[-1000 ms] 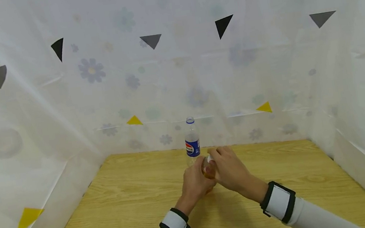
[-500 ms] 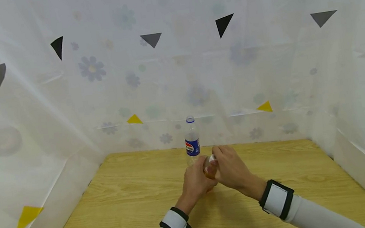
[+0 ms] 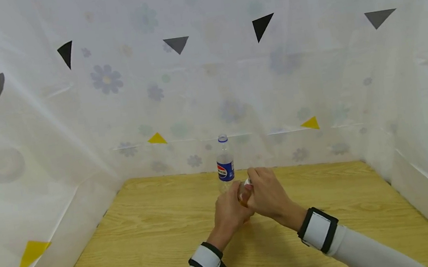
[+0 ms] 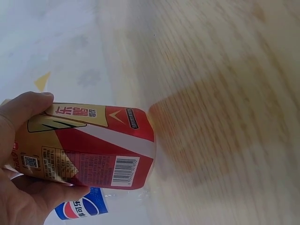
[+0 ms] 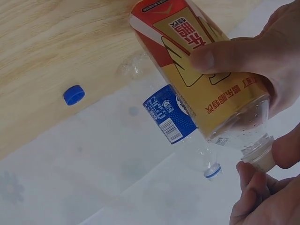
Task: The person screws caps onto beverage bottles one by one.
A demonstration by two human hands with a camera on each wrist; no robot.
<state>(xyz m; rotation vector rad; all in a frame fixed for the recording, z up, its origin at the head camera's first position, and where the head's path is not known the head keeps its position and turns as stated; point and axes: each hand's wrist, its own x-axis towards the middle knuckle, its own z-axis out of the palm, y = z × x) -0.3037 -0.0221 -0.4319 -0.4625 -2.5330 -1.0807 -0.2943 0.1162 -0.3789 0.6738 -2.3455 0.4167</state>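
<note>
My left hand [image 3: 229, 214] grips a drink bottle [image 4: 93, 145] with a red and gold label and tilts it over the table. At its clear neck, my right hand [image 3: 271, 195] pinches the white cap [image 5: 263, 158] between thumb and fingers. The cap sits on the mouth in the right wrist view. Just behind the hands stands a clear bottle [image 3: 226, 171] with a blue Pepsi label and no cap. Its lower part is hidden by the left hand in the head view.
A loose blue cap [image 5: 74, 95] lies on the wood-grain table [image 3: 149, 230], near the uncapped bottle. White sheeting [image 3: 200, 90] with printed flowers and stuck-on triangles walls in the table at the back and both sides.
My right hand's fingers have shifted at the white cap, and its wrist has turned slightly. The left hand holds the drink bottle in nearly the same place; the uncapped bottle stays put.
</note>
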